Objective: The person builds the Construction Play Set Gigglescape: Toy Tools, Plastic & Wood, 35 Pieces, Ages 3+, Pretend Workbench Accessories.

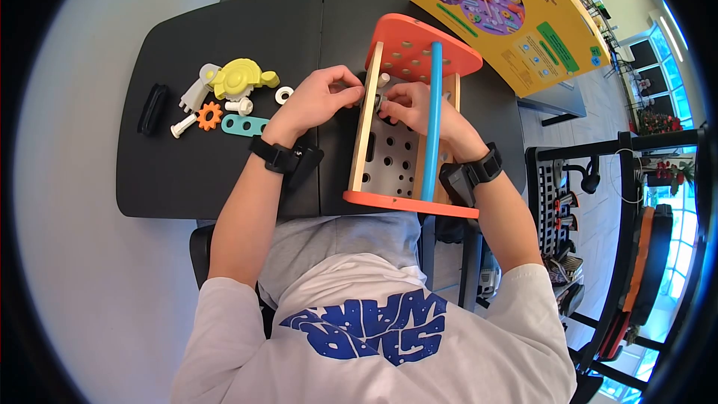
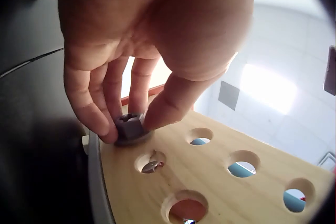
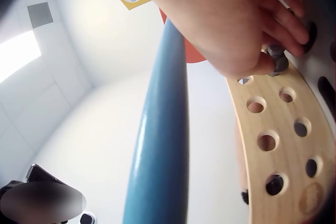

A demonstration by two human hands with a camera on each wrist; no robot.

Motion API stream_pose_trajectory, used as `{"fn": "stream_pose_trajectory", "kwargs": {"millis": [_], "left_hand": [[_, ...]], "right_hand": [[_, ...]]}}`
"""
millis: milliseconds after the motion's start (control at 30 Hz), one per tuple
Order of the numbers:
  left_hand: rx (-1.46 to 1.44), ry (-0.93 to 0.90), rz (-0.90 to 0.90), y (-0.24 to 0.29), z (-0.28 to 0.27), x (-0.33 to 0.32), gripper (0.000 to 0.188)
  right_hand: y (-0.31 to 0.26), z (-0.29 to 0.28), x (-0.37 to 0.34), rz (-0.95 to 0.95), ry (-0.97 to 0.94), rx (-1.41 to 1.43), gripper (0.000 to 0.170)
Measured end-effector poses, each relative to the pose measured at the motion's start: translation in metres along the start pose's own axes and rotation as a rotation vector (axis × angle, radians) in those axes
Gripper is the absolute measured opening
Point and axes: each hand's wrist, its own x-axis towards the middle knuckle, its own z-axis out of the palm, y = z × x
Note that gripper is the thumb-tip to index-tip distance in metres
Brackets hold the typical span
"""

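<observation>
The toy toolbox has orange-red end plates (image 1: 404, 203), a blue rod (image 1: 432, 142) and wooden side panels with holes. At the left wooden panel (image 2: 210, 167), my left hand (image 1: 313, 103) is on the outer face; in the left wrist view its thumb and fingertips pinch a dark grey hexagonal piece (image 2: 131, 128) against the wood. Inside the box, my right hand (image 1: 434, 116) holds a dark grey piece (image 3: 279, 62) between thumb and fingers near the same panel's end. Whether the two pieces join through a hole is hidden.
Left of the box lie a yellow toy part (image 1: 239, 78), an orange gear (image 1: 209, 116), a teal strip (image 1: 243, 125), white bolts, a white ring (image 1: 284, 95) and a black object (image 1: 153, 108). A yellow carton (image 1: 516, 15) stands behind the box at the right.
</observation>
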Motion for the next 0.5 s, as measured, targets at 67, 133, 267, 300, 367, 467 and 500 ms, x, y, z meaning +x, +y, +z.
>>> {"fn": "stream_pose_trajectory", "kwargs": {"millis": [67, 133, 267, 300, 367, 467, 500], "left_hand": [[0.043, 0.011, 0.034, -0.003, -0.001, 0.001, 0.015], [0.022, 0.022, -0.002, -0.004, 0.0, 0.001, 0.016], [-0.007, 0.009, -0.197, 0.002, 0.003, 0.0, 0.019], [-0.006, 0.009, -0.196, 0.002, 0.002, 0.0, 0.019], [-0.033, -0.043, -0.167, 0.001, 0.001, -0.001, 0.023], [-0.031, -0.037, -0.089, 0.002, 0.001, -0.002, 0.022], [-0.031, -0.038, -0.088, 0.002, 0.001, -0.003, 0.022]], "right_hand": [[0.001, 0.0, 0.001, 0.012, 0.0, 0.004, 0.03], [-0.001, 0.001, 0.0, 0.023, 0.001, 0.007, 0.029], [-0.01, 0.003, -0.005, 0.038, 0.085, 0.095, 0.026], [-0.01, 0.003, -0.005, 0.04, 0.099, 0.105, 0.026], [-0.009, 0.003, -0.004, 0.044, 0.094, 0.105, 0.026], [0.0, 0.003, 0.001, 0.029, 0.067, 0.079, 0.026], [0.003, 0.002, 0.002, 0.009, 0.048, 0.053, 0.027]]}}
